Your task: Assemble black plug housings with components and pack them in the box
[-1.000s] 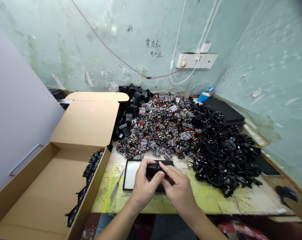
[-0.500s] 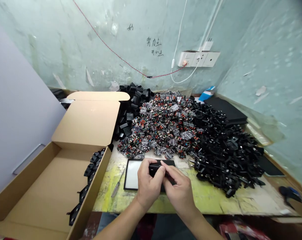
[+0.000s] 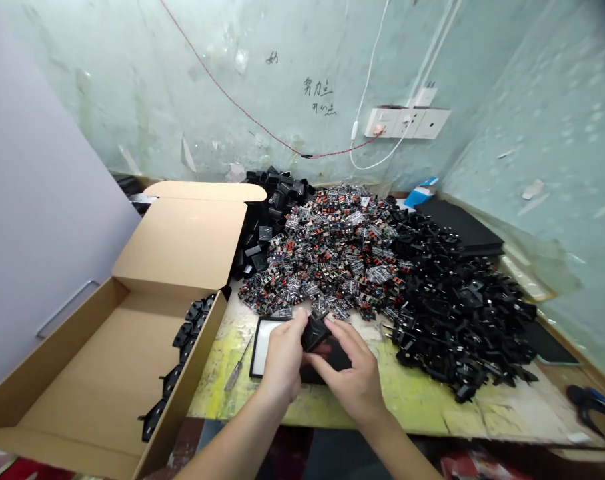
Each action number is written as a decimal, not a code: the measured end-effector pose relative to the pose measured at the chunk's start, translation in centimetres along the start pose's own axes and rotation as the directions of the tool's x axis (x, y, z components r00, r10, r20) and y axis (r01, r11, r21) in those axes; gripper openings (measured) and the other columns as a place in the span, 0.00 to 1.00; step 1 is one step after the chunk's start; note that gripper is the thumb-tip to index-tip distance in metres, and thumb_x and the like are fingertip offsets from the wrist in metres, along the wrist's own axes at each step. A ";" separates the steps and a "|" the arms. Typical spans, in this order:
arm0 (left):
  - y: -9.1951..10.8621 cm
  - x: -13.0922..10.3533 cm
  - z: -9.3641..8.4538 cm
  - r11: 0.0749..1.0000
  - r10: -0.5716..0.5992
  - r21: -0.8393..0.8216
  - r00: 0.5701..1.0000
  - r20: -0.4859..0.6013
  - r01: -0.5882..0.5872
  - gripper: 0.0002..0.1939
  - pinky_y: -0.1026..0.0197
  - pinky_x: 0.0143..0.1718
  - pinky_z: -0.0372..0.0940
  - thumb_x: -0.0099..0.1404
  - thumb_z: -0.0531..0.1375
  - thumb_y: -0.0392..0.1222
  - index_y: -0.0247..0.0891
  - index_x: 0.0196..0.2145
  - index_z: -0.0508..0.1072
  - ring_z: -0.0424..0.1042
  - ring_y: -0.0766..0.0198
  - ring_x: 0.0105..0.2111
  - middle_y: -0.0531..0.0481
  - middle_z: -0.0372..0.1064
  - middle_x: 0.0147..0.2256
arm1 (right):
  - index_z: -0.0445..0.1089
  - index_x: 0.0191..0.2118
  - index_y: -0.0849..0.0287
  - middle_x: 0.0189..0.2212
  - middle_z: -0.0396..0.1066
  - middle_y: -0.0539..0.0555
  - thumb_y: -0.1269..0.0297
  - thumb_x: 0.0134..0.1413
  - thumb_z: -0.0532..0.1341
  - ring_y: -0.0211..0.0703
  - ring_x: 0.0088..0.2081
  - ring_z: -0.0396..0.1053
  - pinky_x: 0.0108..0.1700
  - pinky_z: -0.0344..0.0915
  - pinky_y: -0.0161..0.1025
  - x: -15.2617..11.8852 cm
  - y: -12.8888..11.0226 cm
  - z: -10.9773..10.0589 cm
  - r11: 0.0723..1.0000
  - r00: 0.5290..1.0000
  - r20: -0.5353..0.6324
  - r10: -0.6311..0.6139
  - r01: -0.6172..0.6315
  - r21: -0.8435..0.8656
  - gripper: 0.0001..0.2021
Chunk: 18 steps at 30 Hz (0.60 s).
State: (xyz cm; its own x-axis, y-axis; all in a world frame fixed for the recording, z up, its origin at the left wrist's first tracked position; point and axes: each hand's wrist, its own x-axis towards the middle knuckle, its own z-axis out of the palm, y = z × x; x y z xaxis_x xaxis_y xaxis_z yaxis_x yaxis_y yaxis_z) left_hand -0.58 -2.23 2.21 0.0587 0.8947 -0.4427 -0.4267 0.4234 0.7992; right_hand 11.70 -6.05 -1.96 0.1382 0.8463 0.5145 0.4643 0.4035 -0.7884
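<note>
Between my two hands, just above the table, is a black plastic adapter case [image 3: 314,333], tilted so that a flat face shows. My left hand [image 3: 284,357] is wrapped round its left side, thumb on top. My right hand [image 3: 355,373] pinches it from the right, with the index finger at the upper corner and the thumb low at the front. Under the hands lies a black-framed tray with a white surface [image 3: 263,343], partly hidden. Just beyond is a heap of small circuit boards [image 3: 332,247]. To the left of the tray rests a screwdriver [image 3: 235,375].
An open cardboard box [image 3: 77,367] stands at left, with a row of black plug parts [image 3: 171,381] along its right side. Black cases [image 3: 282,190] are piled behind; black plug pieces [image 3: 462,307] heap up on the right. Black sheets [image 3: 462,223] and scissors [image 3: 589,407] lie further right.
The black case has been turned and tilted in my hands, showing another face. My left hand has rolled over with its back up, and my right fingers have shifted along the case.
</note>
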 end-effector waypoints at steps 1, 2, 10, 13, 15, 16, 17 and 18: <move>0.1 0.3 -0.1 0.998 0.050 0.024 0.999 0.009 -0.050 0.29 0.57 0.31 0.70 0.62 0.68 0.66 0.31 0.35 0.82 0.78 0.56 0.28 0.41 0.79 0.31 | 0.75 0.62 0.52 0.56 0.77 0.60 0.64 0.55 0.73 0.56 0.55 0.77 0.60 0.76 0.55 0.3 -0.2 -0.1 1.000 1.000 -0.001 -0.008 0.008 -0.001 0.27; 0.3 0.6 -0.2 0.993 0.115 0.039 0.993 0.007 -0.115 0.29 0.57 0.34 0.70 0.63 0.67 0.66 0.32 0.36 0.83 0.78 0.55 0.32 0.41 0.80 0.33 | 0.75 0.62 0.52 0.55 0.77 0.60 0.64 0.55 0.73 0.56 0.53 0.78 0.59 0.76 0.54 0.5 -0.4 -0.2 1.000 1.000 0.005 -0.009 0.009 0.004 0.28; 0.6 2.5 -0.1 0.909 0.403 0.087 0.913 0.061 -0.407 0.25 0.60 0.38 0.65 0.70 0.60 0.62 0.37 0.28 0.76 0.69 0.62 0.32 0.49 0.72 0.30 | 0.76 0.60 0.52 0.48 0.79 0.57 0.63 0.52 0.73 0.49 0.41 0.77 0.48 0.78 0.47 1.0 -1.7 -0.3 0.993 0.996 0.044 0.083 -0.087 0.085 0.28; 0.6 2.6 0.3 0.871 0.459 0.205 0.888 -0.013 -0.447 0.26 0.60 0.39 0.64 0.72 0.56 0.60 0.37 0.26 0.74 0.68 0.62 0.32 0.49 0.71 0.29 | 0.78 0.59 0.52 0.43 0.80 0.55 0.62 0.50 0.75 0.47 0.38 0.76 0.45 0.77 0.45 1.0 -1.2 -0.1 0.964 0.984 0.073 0.165 -0.177 0.201 0.28; 1.0 2.7 0.3 0.861 0.451 0.281 0.892 -0.037 -0.424 0.27 0.61 0.37 0.64 0.71 0.55 0.61 0.38 0.24 0.71 0.68 0.62 0.31 0.50 0.70 0.27 | 0.78 0.59 0.51 0.44 0.81 0.55 0.60 0.49 0.77 0.47 0.39 0.77 0.46 0.77 0.46 1.0 -0.7 0.1 0.894 0.956 0.110 0.272 -0.294 0.337 0.29; 1.5 2.8 0.3 0.868 0.411 0.313 0.912 -0.015 -0.386 0.28 0.61 0.34 0.64 0.70 0.54 0.63 0.38 0.24 0.70 0.68 0.63 0.29 0.50 0.69 0.26 | 0.79 0.58 0.51 0.45 0.82 0.55 0.58 0.48 0.78 0.48 0.40 0.78 0.48 0.77 0.47 1.1 -0.5 0.1 0.835 0.932 0.140 0.334 -0.361 0.416 0.29; 2.0 2.8 0.2 0.878 0.338 0.352 0.941 0.029 -0.326 0.29 0.61 0.31 0.64 0.70 0.53 0.65 0.39 0.23 0.69 0.67 0.63 0.26 0.51 0.67 0.24 | 0.80 0.57 0.52 0.45 0.82 0.56 0.56 0.47 0.78 0.49 0.42 0.79 0.49 0.77 0.48 1.2 -0.2 0.2 0.762 0.903 0.178 0.391 -0.426 0.488 0.29; 2.7 2.8 0.0 0.879 0.242 0.402 0.967 0.083 -0.255 0.30 0.61 0.27 0.63 0.69 0.52 0.67 0.39 0.23 0.69 0.66 0.64 0.23 0.51 0.66 0.21 | 0.80 0.56 0.52 0.46 0.83 0.57 0.54 0.46 0.79 0.51 0.43 0.79 0.50 0.77 0.49 1.3 0.0 0.2 0.685 0.871 0.219 0.440 -0.483 0.546 0.29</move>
State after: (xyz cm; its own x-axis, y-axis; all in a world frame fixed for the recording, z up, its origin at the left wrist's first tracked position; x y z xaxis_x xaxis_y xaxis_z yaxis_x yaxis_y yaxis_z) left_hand -1.57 1.44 3.09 0.0285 0.9792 -0.2007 -0.0270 0.2014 0.9791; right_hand 11.70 -4.86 -1.35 0.1327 0.9908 0.0273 -0.2262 0.0571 -0.9724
